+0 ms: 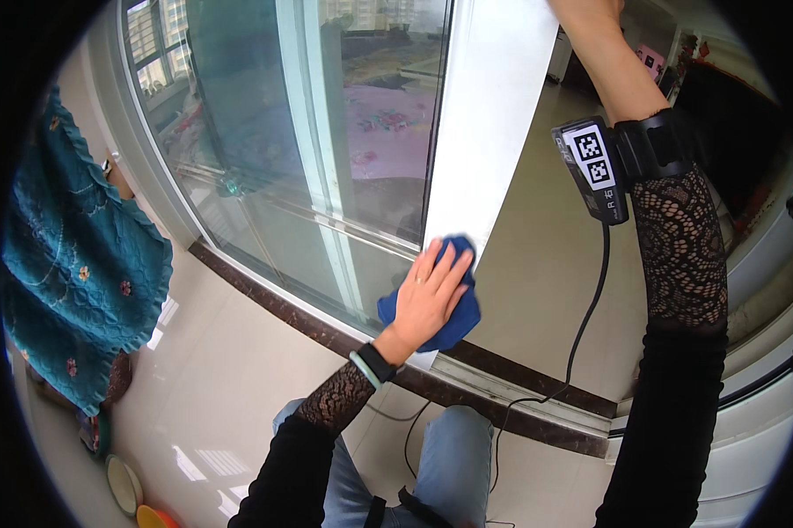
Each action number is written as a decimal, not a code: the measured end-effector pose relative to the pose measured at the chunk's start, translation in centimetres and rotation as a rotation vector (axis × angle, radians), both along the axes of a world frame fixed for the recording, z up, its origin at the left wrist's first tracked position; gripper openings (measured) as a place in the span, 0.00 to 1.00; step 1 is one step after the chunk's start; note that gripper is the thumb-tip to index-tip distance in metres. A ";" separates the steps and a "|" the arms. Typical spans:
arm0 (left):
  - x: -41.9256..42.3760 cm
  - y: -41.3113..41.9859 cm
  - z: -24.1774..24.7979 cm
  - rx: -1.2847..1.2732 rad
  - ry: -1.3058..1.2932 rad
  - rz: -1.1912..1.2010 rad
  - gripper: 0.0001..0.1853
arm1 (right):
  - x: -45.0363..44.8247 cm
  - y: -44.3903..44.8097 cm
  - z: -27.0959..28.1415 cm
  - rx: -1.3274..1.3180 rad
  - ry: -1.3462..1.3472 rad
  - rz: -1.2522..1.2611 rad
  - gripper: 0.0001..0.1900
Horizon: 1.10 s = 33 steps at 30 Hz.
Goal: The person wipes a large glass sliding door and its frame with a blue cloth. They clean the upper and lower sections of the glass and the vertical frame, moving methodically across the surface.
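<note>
My left hand (429, 290) lies flat on a blue cloth (463, 320), its fingers spread slightly, pressing it against the lower white frame (485, 119) of a sliding glass door. The cloth also overlaps the edge of the glass pane (258, 165). My right arm reaches up at the right, with a black device strapped at the wrist (594, 168); only the back part of my right hand (591, 6) shows at the top edge. Its fingers are out of view, so what they touch is hidden.
A black cable (591, 303) hangs from the wrist device across the door track (521, 393). At the left hangs a teal quilted cloth (86, 264), with a pale basin (124, 485) and an orange basin (155, 518) below. My knees are just before the dark sill (291, 320).
</note>
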<state>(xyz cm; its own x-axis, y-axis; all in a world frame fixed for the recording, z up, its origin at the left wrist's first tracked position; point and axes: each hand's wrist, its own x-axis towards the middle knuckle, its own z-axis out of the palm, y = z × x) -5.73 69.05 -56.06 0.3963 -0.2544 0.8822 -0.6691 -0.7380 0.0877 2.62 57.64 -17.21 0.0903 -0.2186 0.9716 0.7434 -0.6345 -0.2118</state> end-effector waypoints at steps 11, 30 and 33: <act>0.2 -4.4 5.2 0.124 -0.063 0.012 0.31 | -1.6 -3.1 0.6 -0.033 -0.206 0.056 0.23; 0.2 -4.9 3.3 0.009 -0.011 0.033 0.30 | -2.6 -3.9 -0.2 0.037 0.031 0.037 0.23; -1.4 -4.7 -0.3 0.070 -0.014 0.031 0.29 | -3.8 -4.4 -0.4 0.084 0.097 -0.017 0.22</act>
